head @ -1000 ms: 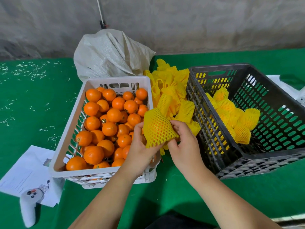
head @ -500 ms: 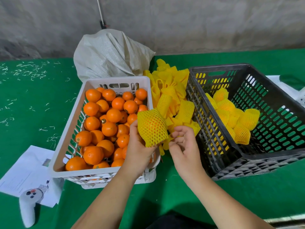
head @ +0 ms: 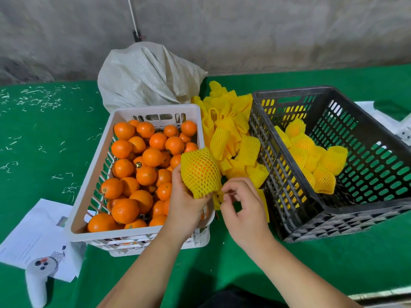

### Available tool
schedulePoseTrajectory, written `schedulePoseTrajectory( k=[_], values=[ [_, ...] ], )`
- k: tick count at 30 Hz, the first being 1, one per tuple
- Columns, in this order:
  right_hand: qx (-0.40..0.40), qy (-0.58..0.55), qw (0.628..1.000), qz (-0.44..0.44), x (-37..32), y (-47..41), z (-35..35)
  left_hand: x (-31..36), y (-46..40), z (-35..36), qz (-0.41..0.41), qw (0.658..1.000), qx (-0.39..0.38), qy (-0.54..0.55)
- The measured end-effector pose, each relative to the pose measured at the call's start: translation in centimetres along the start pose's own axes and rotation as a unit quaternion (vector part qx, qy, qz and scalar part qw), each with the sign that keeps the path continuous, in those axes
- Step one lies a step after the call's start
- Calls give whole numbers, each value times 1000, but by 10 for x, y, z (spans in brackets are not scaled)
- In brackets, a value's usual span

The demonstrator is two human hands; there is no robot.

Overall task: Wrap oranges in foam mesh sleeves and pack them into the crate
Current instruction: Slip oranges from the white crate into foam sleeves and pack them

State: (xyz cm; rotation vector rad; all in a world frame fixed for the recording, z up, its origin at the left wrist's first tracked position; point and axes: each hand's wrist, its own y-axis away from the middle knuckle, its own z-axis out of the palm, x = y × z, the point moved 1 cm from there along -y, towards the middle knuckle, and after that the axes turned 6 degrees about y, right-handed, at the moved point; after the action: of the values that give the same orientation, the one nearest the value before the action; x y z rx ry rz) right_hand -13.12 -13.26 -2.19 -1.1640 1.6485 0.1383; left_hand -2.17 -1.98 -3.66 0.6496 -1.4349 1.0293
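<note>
My left hand (head: 185,204) grips an orange wrapped in a yellow foam mesh sleeve (head: 200,171) above the near right corner of the white crate (head: 93,190). That crate is full of bare oranges (head: 142,161). My right hand (head: 243,205) hovers just right of the wrapped orange, fingers loosely curled, holding nothing. A pile of empty yellow sleeves (head: 231,134) lies between the two crates. The black crate (head: 315,216) on the right holds several wrapped oranges (head: 311,156).
A white woven sack (head: 146,74) stands behind the white crate. Paper sheets (head: 37,232) and a white controller (head: 37,283) lie at the near left. The table is covered in green cloth (head: 44,141). A grey wall runs along the back.
My right hand has let go of the sleeve and drawn back to the right. My left hand has turned the wrapped orange and lifted it slightly leftward.
</note>
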Motion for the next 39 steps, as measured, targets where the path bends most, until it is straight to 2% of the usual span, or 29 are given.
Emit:
schedulePoseTrajectory(
  k=[2,4,6,8,11,15,19,22,24,26,28,30,32,34,36,39],
  values=[
    [7,-93,991,96,-9,-10,-5,0,-1,1,-7,1000,9,-11],
    [-39,-159,970,182,-16,-21,-5,2,-1,6,1,1000,-6,-17],
    [-129,-165,952,222,-21,-22,5,4,2,13,10,999,-31,-13],
    [-149,-175,944,235,-22,-16,14,8,7,17,11,999,-40,-13],
    [-115,-189,947,234,-11,-9,15,11,8,15,32,997,-57,-43],
    [-27,-164,950,264,1,-20,3,5,7,15,3,995,-70,-77],
    [78,-128,950,274,28,-59,-53,1,5,12,-2,993,-79,-82],
    [172,-111,933,296,55,-93,-103,2,3,8,-34,997,-67,-28],
    [235,-137,898,345,76,-110,-119,2,0,8,-88,994,-70,0],
    [220,-136,872,417,91,-123,-122,0,-4,7,-136,989,-57,18],
    [144,-97,876,451,100,-125,-117,-2,-8,4,-157,986,-41,28],
    [78,-15,906,415,102,-123,-112,-3,-9,3,-166,985,-32,30],
    [34,109,940,322,100,-120,-107,-4,-9,4,-172,984,-31,25],
    [-12,217,944,247,98,-120,-101,-3,-9,6,-183,982,-24,29],
    [-75,329,922,190,95,-121,-94,-2,-10,7,-201,979,-11,39],
    [-137,483,858,107,90,-121,-85,-3,-14,7,-249,966,13,67]
  ],
)
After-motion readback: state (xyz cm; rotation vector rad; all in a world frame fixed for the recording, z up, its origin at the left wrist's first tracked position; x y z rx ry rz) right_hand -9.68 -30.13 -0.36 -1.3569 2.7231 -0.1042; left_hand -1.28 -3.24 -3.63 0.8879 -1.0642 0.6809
